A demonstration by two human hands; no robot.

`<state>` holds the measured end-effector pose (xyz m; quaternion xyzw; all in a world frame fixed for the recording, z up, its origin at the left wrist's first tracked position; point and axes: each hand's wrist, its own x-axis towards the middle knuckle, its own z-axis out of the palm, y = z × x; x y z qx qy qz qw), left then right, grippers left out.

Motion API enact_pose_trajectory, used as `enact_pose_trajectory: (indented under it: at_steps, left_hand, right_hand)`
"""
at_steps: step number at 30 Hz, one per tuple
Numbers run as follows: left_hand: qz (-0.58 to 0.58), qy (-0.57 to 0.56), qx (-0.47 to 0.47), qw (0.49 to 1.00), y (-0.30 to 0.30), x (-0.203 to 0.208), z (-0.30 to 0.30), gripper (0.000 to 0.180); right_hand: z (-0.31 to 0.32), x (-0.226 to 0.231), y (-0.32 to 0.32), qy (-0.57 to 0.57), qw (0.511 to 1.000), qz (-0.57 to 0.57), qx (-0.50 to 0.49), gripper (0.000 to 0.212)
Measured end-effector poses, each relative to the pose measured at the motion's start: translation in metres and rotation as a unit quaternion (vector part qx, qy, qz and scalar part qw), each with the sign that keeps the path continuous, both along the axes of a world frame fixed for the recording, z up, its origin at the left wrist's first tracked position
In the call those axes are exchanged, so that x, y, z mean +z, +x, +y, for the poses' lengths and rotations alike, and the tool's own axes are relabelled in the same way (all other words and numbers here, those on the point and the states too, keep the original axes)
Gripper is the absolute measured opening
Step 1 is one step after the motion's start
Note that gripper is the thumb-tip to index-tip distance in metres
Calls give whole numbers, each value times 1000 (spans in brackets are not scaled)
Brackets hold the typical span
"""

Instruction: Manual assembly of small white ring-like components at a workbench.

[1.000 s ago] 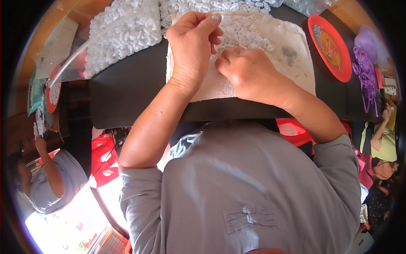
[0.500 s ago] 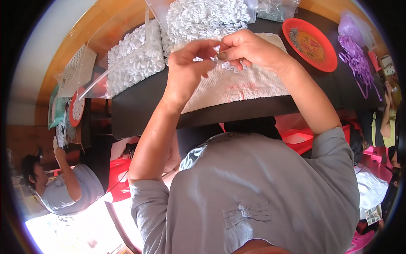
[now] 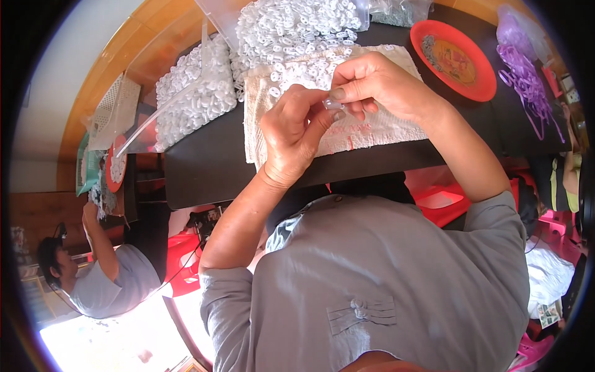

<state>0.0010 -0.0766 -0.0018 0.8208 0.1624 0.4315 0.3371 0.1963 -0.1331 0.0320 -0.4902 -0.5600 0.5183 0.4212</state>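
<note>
My left hand (image 3: 288,133) pinches a small white plastic piece (image 3: 333,104) between thumb and forefinger above the towel. The right hand (image 3: 379,88) meets it there, thumb and forefinger pressed together at the piece's upper end. Whether the right fingertips also hold something tiny cannot be made out. Beneath both hands lies a cream towel (image 3: 396,124) with red markings. Loose white plastic pieces with holes (image 3: 304,73) are scattered on its far part, just beyond my fingers.
Clear bins of white pieces (image 3: 192,87) (image 3: 291,28) stand at the far left and back. A red plate (image 3: 485,87) with small grey metal parts (image 3: 429,53) sits right of the towel, near purple ribbon (image 3: 524,80). At left, another person (image 3: 118,266) works at a table.
Both hands have come nearer to me and a little right, uncovering the loose pieces behind them. The white piece now shows between the fingertips. The person at left has lowered a hand.
</note>
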Motion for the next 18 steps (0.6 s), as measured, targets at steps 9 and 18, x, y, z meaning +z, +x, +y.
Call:
enact_pose_trajectory:
  at_steps: [9,18]
  left_hand:
    - [-9,103,118,988,-13,37,-8,19]
    - [128,252,368,886,-47,132,84,17]
  right_hand:
    - [-12,18,7,21,998,-24,-57,18]
    - [-18,17,61,59,975,90,-196,15]
